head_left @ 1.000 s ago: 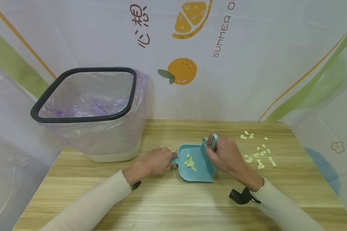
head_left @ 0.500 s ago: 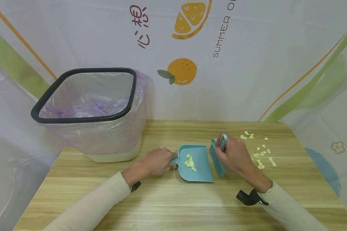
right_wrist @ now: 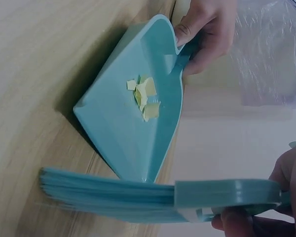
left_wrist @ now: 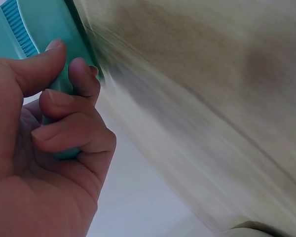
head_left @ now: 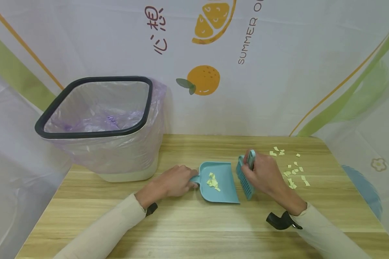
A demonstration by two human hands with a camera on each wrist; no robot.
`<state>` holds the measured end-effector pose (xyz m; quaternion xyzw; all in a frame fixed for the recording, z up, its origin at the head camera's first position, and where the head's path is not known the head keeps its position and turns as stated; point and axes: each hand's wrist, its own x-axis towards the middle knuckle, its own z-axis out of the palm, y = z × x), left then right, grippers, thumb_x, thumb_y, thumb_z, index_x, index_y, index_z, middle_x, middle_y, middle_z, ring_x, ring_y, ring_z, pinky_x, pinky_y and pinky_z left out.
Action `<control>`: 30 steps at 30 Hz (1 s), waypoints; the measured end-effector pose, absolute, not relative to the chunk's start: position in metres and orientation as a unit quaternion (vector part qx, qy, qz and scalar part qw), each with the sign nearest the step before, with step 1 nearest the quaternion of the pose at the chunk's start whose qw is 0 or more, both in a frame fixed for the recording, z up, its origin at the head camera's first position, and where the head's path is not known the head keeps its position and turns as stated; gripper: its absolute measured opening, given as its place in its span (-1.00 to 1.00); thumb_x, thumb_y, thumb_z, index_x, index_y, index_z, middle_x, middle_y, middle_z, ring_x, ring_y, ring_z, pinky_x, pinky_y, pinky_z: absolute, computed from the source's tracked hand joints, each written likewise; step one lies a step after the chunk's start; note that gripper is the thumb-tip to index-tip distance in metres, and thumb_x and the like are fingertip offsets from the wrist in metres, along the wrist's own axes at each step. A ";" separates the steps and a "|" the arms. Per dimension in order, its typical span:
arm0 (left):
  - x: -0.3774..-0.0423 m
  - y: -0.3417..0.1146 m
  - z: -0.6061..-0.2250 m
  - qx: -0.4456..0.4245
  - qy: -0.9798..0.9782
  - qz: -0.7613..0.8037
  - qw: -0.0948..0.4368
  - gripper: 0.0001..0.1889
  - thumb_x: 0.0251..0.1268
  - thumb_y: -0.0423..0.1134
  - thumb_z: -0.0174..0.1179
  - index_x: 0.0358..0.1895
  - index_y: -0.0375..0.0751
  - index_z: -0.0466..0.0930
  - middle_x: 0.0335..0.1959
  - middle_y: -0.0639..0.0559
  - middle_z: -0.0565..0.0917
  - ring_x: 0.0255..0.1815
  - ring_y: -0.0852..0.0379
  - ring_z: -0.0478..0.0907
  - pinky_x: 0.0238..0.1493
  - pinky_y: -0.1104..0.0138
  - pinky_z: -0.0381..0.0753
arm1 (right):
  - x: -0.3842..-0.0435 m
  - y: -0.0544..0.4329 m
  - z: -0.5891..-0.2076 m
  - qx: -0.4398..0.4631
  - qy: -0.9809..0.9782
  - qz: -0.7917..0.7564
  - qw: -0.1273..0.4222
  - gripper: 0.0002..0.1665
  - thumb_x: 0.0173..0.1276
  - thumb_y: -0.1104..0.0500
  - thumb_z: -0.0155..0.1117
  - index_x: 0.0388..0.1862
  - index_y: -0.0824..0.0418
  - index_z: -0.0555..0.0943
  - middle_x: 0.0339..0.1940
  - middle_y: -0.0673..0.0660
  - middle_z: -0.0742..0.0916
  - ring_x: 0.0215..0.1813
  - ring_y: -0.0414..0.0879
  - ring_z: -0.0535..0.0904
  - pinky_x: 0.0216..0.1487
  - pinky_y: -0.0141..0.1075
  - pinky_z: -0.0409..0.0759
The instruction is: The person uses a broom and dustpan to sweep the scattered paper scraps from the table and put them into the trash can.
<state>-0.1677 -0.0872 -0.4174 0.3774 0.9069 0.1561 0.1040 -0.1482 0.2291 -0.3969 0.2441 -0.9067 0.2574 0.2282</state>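
My left hand [head_left: 176,181] grips the short handle of a blue-green dustpan [head_left: 225,183], which lies on the table with its wide edge facing right. In the left wrist view, curled fingers [left_wrist: 79,133] wrap that handle. A small heap of pale yellow paper scraps [head_left: 213,182] sits in the pan near the handle side. The right hand [head_left: 264,172] holds a matching hand brush [head_left: 245,180] by its handle, just right of the pan's edge and apart from it. Its bristles [right_wrist: 103,195] point down at the table in the right wrist view.
More paper scraps [head_left: 291,172] lie scattered on the wooden table [head_left: 194,226], right of and beyond the right hand. A bin [head_left: 126,154] with a black rim and a purple-tinted bag stands at the back left. A printed curtain [head_left: 262,97] hangs behind the table.
The right hand has drawn the brush rightward, off the dustpan's edge and onto the table side, then nearly stopped. The dustpan, its scraps and the left hand have stayed almost in place.
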 end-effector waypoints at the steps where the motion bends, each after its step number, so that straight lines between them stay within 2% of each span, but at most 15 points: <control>1: -0.168 -0.087 -0.417 0.375 0.908 0.158 0.104 -0.74 0.63 -0.17 0.35 0.14 -0.28 0.70 -0.26 0.04 0.68 -0.30 0.14 0.52 -0.16 0.18 0.61 | -0.148 0.229 -0.397 0.244 -0.907 0.257 0.228 -0.93 0.30 0.31 0.23 -0.38 0.19 0.57 -0.64 -0.11 0.54 -0.59 -0.26 0.34 -0.62 -0.32 0.32; 11: -0.169 -0.091 -0.416 0.362 0.913 0.154 0.106 -0.71 0.67 -0.09 0.31 0.16 -0.24 0.70 -0.17 0.05 0.73 -0.23 0.14 0.56 -0.07 0.14 0.64 | -0.149 0.228 -0.396 0.241 -0.910 0.258 0.220 -0.92 0.29 0.33 0.23 -0.39 0.20 0.58 -0.64 -0.10 0.54 -0.58 -0.25 0.36 -0.62 -0.32 0.32; 22: -0.168 -0.096 -0.410 0.357 0.917 0.150 0.095 -0.65 0.68 -0.08 0.29 0.24 -0.26 0.69 -0.03 -0.02 0.79 -0.14 0.12 0.63 0.04 0.06 0.68 | -0.148 0.227 -0.395 0.229 -0.913 0.266 0.206 -0.93 0.31 0.32 0.23 -0.37 0.19 0.58 -0.60 -0.06 0.60 -0.54 -0.22 0.47 -0.59 -0.30 0.41; 25: -0.168 -0.098 -0.408 0.354 0.918 0.152 0.092 -0.67 0.68 -0.07 0.28 0.21 -0.25 0.70 -0.05 -0.01 0.78 -0.16 0.13 0.62 0.01 0.07 0.68 | -0.148 0.227 -0.395 0.229 -0.913 0.265 0.209 -0.94 0.31 0.31 0.24 -0.36 0.19 0.57 -0.59 -0.05 0.61 -0.53 -0.21 0.49 -0.58 -0.29 0.43; 30: -0.170 -0.100 -0.405 0.357 0.917 0.157 0.080 -0.77 0.69 -0.06 0.27 0.02 -0.16 0.67 -0.22 0.09 0.68 -0.28 0.14 0.53 -0.14 0.13 0.61 | -0.149 0.227 -0.396 0.231 -0.913 0.259 0.213 -0.94 0.30 0.31 0.25 -0.37 0.19 0.57 -0.60 -0.05 0.61 -0.53 -0.21 0.50 -0.57 -0.28 0.43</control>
